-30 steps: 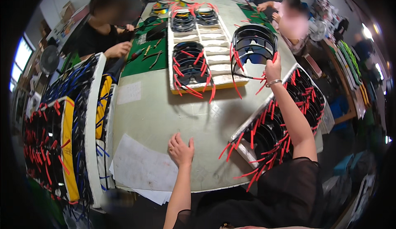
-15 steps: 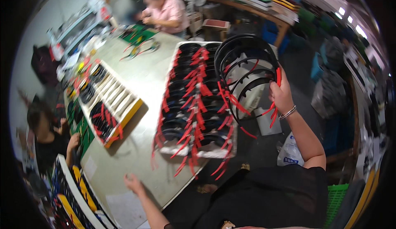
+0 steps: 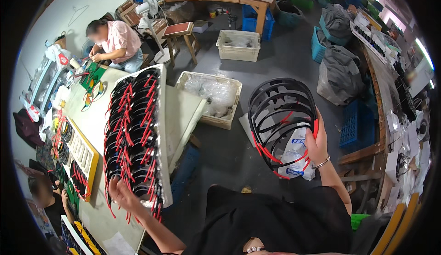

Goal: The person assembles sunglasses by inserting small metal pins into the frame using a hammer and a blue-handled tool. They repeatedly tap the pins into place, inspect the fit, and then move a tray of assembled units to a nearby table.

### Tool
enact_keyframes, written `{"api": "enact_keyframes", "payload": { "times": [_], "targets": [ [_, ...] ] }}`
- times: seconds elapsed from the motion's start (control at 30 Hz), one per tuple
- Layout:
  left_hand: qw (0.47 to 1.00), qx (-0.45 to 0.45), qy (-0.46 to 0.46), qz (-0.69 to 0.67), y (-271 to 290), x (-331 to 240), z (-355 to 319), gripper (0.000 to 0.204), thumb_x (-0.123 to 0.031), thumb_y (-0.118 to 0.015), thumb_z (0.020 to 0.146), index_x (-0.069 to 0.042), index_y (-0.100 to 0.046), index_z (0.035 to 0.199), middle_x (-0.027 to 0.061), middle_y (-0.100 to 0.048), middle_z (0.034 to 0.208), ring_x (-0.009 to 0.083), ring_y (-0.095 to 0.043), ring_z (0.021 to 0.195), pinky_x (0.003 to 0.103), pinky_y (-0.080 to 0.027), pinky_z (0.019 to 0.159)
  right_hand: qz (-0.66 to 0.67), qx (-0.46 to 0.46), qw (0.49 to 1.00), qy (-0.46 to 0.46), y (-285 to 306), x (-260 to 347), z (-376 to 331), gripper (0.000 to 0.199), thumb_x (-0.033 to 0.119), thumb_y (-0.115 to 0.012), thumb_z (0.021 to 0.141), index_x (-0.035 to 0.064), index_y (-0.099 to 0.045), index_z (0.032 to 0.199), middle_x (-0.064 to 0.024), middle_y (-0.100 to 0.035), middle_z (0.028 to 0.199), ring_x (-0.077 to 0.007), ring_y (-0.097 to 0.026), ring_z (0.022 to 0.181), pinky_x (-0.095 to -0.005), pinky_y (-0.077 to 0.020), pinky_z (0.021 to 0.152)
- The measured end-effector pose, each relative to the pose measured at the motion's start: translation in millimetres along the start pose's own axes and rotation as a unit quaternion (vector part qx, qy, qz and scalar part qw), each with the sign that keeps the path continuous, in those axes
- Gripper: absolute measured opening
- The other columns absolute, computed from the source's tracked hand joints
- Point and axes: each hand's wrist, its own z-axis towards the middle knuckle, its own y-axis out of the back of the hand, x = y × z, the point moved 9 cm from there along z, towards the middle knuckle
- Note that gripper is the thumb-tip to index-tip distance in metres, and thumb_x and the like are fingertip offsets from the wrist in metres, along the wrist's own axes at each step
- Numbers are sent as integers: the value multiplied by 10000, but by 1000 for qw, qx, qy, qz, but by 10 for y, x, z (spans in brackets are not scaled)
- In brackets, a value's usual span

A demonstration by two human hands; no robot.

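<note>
My right hand (image 3: 317, 140) is closed around the side of several black curved glasses frames (image 3: 280, 87). They are stacked in a loose bundle with red-tipped arms, held up over the floor to the right of the table. My left hand (image 3: 125, 195), fingers apart, is over the near end of a long white tray (image 3: 163, 131), close to the red tips there. Whether it touches them is hard to tell. Rows of similar black frames (image 3: 133, 112) with red tips fill that tray.
A yellow-edged slotted tray (image 3: 89, 163) stands left on the pale table (image 3: 181, 112). One co-worker (image 3: 117, 44) sits at the far end, another (image 3: 50, 204) at left. White crates (image 3: 236, 87), a stool (image 3: 178, 30) and a plastic bag (image 3: 296, 154) stand or lie beyond the table.
My view has turned right, so the table and trays appear further left. My left hand has come to the tray's near end. The right hand still holds the frames, now clear of the tray.
</note>
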Motion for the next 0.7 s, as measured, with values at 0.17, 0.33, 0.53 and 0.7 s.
{"api": "enact_keyframes", "payload": {
  "times": [0.17, 0.33, 0.53, 0.7],
  "targets": [
    [949, 315, -17, 6, -2396, -589, -600, 261, -13, -547, 794, -10, -512, 1052, 82, -525, 931, 130, -531, 737, 254, -445, 654, -78, -42, 993, 78, 237, -399, 568, 514, -11, -432, 788, -66, -288, 1278, -236, -405, 1236, -325, -418, 1137, -330, -305, 957],
    [898, 439, 2, 0, -4074, -362, -738, 288, -9, -565, 773, 3, -512, 1055, 94, -529, 928, 146, -544, 725, 265, -456, 662, -82, -46, 994, 49, 364, -1022, 1533, 525, -8, -441, 769, -60, -301, 1272, -221, -432, 1189, -344, -436, 1086, -329, -310, 947],
    [899, 436, 26, 18, -6401, -420, -445, 272, -79, -544, 811, 7, -512, 1067, 93, -561, 897, 136, -519, 724, 263, -439, 652, -160, -108, 981, 32, 966, -1645, 2864, 554, -12, -450, 755, -55, -283, 1283, -212, -458, 1104, -346, -453, 995, -339, -330, 910],
    [828, 556, 29, -71, -8797, -826, -1080, 268, -106, -543, 828, -20, -518, 1081, 90, -584, 1003, 183, -572, 844, 282, -456, 724, -176, -169, 969, -34, 1647, -2058, 3869, 580, -26, -456, 734, -32, -291, 1290, -205, -463, 1062, -333, -462, 938, -334, -354, 872]
  ]
}}
